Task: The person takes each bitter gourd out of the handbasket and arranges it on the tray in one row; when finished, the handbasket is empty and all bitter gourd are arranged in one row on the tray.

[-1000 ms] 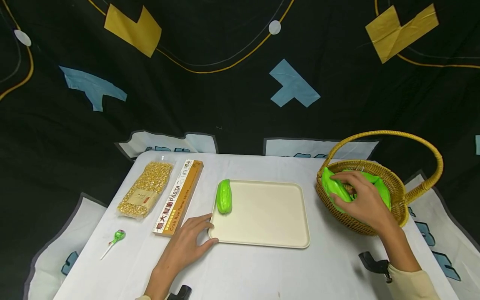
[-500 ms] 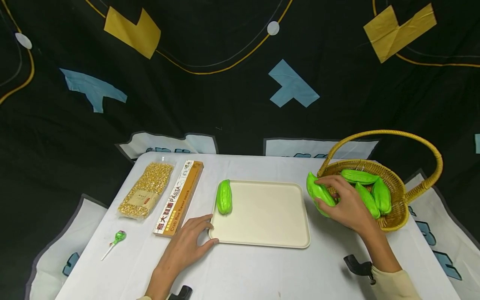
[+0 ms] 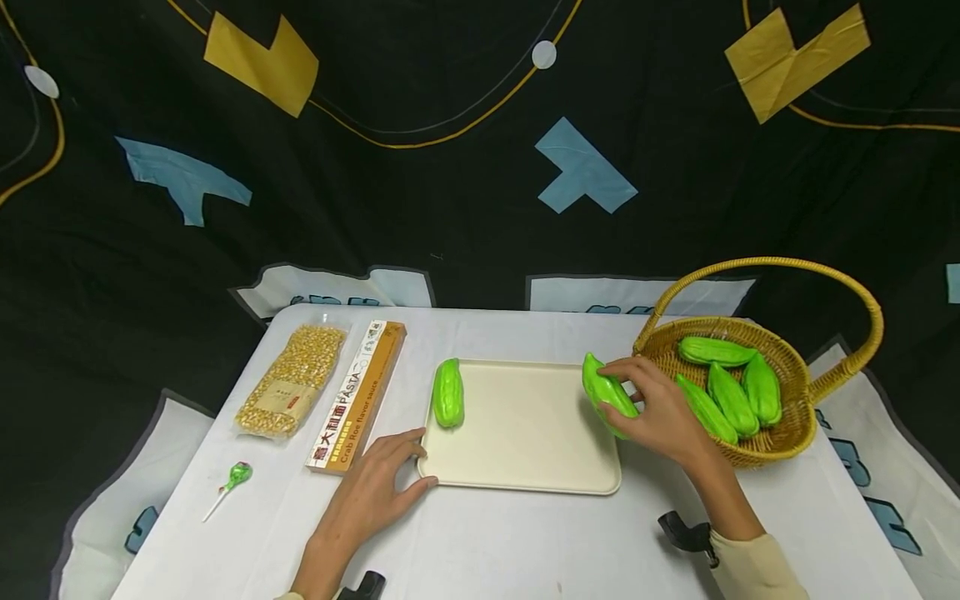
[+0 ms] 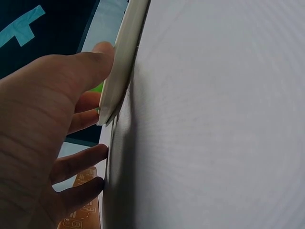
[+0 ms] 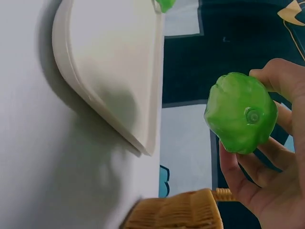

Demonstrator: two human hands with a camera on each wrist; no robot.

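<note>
My right hand (image 3: pixel 660 408) holds a bright green, lumpy bitter melon (image 3: pixel 604 392) above the right edge of the cream tray (image 3: pixel 525 429). Thumb and fingers grip its sides, and its blunt end (image 5: pixel 238 112) faces the right wrist camera. Another bitter melon (image 3: pixel 448 393) lies upright along the tray's left side. My left hand (image 3: pixel 378 483) rests at the tray's near left corner, its fingers spread and loosely extended. In the left wrist view, the thumb touches the tray's rim (image 4: pixel 121 67). Several more bitter melons (image 3: pixel 731 400) lie in the wicker basket (image 3: pixel 798 425).
Left of the tray lie a pasta box (image 3: pixel 356 396), a clear bag of corn kernels (image 3: pixel 292 379) and a green-wrapped lollipop (image 3: pixel 238 475). The basket's tall arched handle (image 3: pixel 772 262) rises at the right. A black patterned cloth (image 3: pixel 420 217) hangs behind the white table.
My right hand has lifted a bitter melon out of the basket and moved it left to the tray's right edge. My left hand has stayed at the tray's corner.
</note>
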